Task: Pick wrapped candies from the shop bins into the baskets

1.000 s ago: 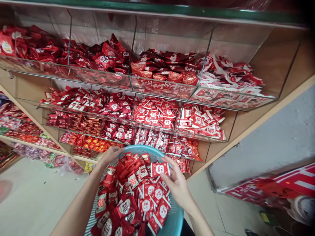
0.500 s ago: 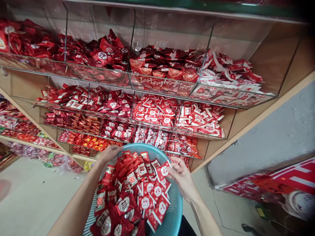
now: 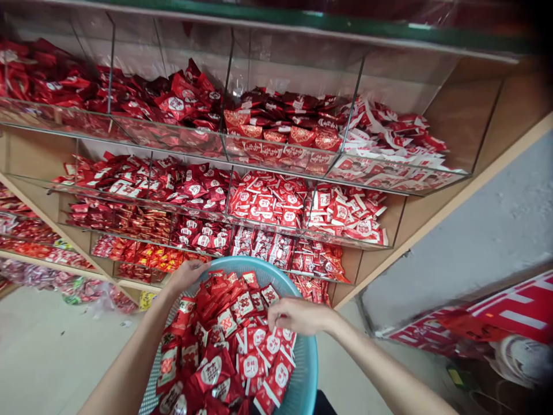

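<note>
A light blue plastic basket (image 3: 307,369) is piled with small red and white candy packets (image 3: 252,366). My left hand (image 3: 189,275) is closed on the basket's far left rim. My right hand (image 3: 298,316) reaches over the right side of the basket, just above the packets. Its fingers are curled down and pressed together over red packets with white ends, and whatever lies between the fingertips is hidden.
Ahead, wooden shelves (image 3: 458,115) with clear dividers hold heaps of red packets (image 3: 268,199) in several tiers. Right of them stand a grey wall (image 3: 432,259) and a red and white printed panel (image 3: 518,305). Pale floor tiles (image 3: 64,357) show at lower left.
My right hand has moved left from the right rim and turned its fingers down over the packets. The packet it held up is no longer visible in it. My left hand stays on the rim.
</note>
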A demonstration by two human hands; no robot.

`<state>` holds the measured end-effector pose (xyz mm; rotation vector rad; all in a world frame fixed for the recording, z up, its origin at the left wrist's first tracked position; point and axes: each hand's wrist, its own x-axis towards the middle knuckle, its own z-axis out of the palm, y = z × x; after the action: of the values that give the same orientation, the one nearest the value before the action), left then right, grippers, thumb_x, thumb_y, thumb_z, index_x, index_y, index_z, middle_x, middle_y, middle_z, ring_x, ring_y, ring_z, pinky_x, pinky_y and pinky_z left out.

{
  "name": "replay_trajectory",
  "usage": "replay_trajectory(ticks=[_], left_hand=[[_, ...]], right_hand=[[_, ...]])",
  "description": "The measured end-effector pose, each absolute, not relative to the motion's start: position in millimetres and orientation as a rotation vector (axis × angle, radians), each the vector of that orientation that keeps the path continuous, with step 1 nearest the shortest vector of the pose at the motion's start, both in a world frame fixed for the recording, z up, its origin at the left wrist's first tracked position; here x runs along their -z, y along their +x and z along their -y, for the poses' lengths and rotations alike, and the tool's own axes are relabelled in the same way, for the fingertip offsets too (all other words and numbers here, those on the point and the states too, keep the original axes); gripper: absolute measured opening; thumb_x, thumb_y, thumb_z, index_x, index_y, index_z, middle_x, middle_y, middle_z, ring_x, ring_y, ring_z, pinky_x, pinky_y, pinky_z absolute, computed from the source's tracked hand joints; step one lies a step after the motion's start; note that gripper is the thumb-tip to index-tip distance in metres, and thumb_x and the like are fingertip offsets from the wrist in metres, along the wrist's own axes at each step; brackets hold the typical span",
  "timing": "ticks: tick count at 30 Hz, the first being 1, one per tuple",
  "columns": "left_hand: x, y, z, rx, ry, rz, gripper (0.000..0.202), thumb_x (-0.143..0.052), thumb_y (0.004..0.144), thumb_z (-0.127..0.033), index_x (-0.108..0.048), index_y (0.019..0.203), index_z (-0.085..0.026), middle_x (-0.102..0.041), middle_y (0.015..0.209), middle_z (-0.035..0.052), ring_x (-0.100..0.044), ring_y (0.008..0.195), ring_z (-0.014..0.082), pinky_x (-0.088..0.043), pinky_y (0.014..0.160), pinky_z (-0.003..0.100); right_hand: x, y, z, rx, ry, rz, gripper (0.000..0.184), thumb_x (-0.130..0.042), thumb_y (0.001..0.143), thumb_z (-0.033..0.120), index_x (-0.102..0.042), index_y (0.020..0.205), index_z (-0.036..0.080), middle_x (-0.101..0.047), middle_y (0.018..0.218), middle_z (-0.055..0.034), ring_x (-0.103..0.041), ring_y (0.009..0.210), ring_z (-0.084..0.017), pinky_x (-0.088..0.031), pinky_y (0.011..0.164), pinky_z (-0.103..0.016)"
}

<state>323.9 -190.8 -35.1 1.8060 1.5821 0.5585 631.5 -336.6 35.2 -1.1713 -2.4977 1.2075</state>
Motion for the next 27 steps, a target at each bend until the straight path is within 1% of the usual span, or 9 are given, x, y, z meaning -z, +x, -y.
replay_trajectory(ticks=[3, 6, 8, 11, 16, 18, 22, 24, 27], left_hand=[[35.2, 322.8, 192.2, -0.542, 1.823, -1.595, 0.049, -0.045, 0.07, -0.064, -0.049, 0.053, -0.018, -0.045, 0.05, -0.0047, -0.041, 0.05, 0.0103, -0.029, 0.048, 0.02], [33.0, 322.0, 195.4, -0.54, 1.813, -1.636, 0.048, -0.045, 0.07, -0.063, -0.053, 0.056, -0.018, -0.049, 0.052, -0.0038, -0.045, 0.052, 0.012, -0.03, 0.049, 0.02], [30.6, 321.1, 198.0, -0.543, 1.799, -1.663, 0.048, -0.044, 0.07, -0.063, -0.056, 0.059, -0.018, -0.052, 0.054, -0.003, -0.048, 0.055, 0.0132, -0.031, 0.05, 0.021], [28.6, 318.9, 200.5, -0.532, 1.783, -1.7, 0.048, -0.045, 0.07, -0.063, -0.059, 0.06, -0.018, -0.053, 0.055, -0.0025, -0.05, 0.056, 0.0142, -0.031, 0.051, 0.021], [33.4, 316.0, 199.9, -0.525, 1.749, -1.713, 0.05, -0.043, 0.069, -0.064, -0.057, 0.058, -0.018, -0.051, 0.053, -0.0022, -0.047, 0.055, 0.0139, -0.03, 0.051, 0.022], [34.8, 315.7, 200.0, -0.536, 1.75, -1.679, 0.05, -0.043, 0.069, -0.064, -0.055, 0.057, -0.017, -0.05, 0.054, -0.0021, -0.046, 0.055, 0.0136, -0.03, 0.051, 0.022], [32.7, 315.6, 201.8, -0.568, 1.752, -1.671, 0.051, -0.042, 0.069, -0.065, -0.053, 0.056, -0.017, -0.049, 0.053, -0.0019, -0.045, 0.054, 0.0134, -0.029, 0.051, 0.022], [30.9, 315.4, 202.1, -0.564, 1.753, -1.689, 0.05, -0.042, 0.069, -0.064, -0.053, 0.056, -0.017, -0.049, 0.052, -0.0019, -0.045, 0.054, 0.0136, -0.029, 0.051, 0.023], [30.9, 314.5, 200.6, -0.535, 1.742, -1.706, 0.048, -0.043, 0.069, -0.063, -0.054, 0.057, -0.018, -0.049, 0.054, -0.0017, -0.047, 0.056, 0.0143, -0.029, 0.053, 0.023]], right_hand=[[-32.5, 620.4, 335.9, -1.185, -1.156, 2.682, 0.024, -0.053, 0.074, 0.006, -0.07, 0.085, 0.019, -0.068, 0.08, 0.0006, -0.058, 0.072, -0.011, -0.041, 0.064, -0.019], [-45.1, 615.3, 331.8, -1.03, -1.151, 2.678, 0.017, -0.061, 0.075, 0.017, -0.069, 0.089, 0.02, -0.068, 0.088, -0.0017, -0.059, 0.081, -0.014, -0.042, 0.07, -0.021], [-66.1, 615.3, 323.1, -0.894, -1.218, 2.568, 0.017, -0.055, 0.081, 0.022, -0.067, 0.092, 0.021, -0.068, 0.087, -0.0017, -0.06, 0.078, -0.014, -0.042, 0.069, -0.022], [-106.3, 619.2, 296.4, -0.593, -1.401, 2.382, 0.018, -0.047, 0.086, 0.025, -0.065, 0.089, 0.021, -0.068, 0.08, -0.0011, -0.06, 0.071, -0.013, -0.041, 0.066, -0.023], [-153.4, 624.9, 230.5, -0.085, -1.729, 2.075, 0.016, -0.048, 0.086, 0.028, -0.058, 0.095, 0.021, -0.068, 0.087, -0.0042, -0.061, 0.084, -0.017, -0.041, 0.073, -0.026], [-159.6, 622.0, 209.0, 0.02, -1.909, 1.951, 0.021, -0.049, 0.085, 0.036, -0.057, 0.097, 0.02, -0.067, 0.093, -0.0082, -0.061, 0.091, -0.021, -0.041, 0.074, -0.029], [-156.1, 606.9, 185.8, 0.069, -2.1, 1.796, 0.047, -0.047, 0.081, 0.055, -0.051, 0.104, 0.014, -0.065, 0.097, -0.018, -0.061, 0.093, -0.03, -0.043, 0.072, -0.036], [-150.8, 599.0, 181.4, 0.059, -2.106, 1.784, 0.053, -0.046, 0.081, 0.058, -0.048, 0.108, 0.012, -0.065, 0.096, -0.0195, -0.061, 0.093, -0.031, -0.043, 0.072, -0.037], [-143.4, 592.2, 178.0, 0.09, -2.118, 1.783, 0.053, -0.05, 0.08, 0.054, -0.044, 0.111, 0.011, -0.065, 0.096, -0.0201, -0.061, 0.095, -0.032, -0.043, 0.073, -0.037]])
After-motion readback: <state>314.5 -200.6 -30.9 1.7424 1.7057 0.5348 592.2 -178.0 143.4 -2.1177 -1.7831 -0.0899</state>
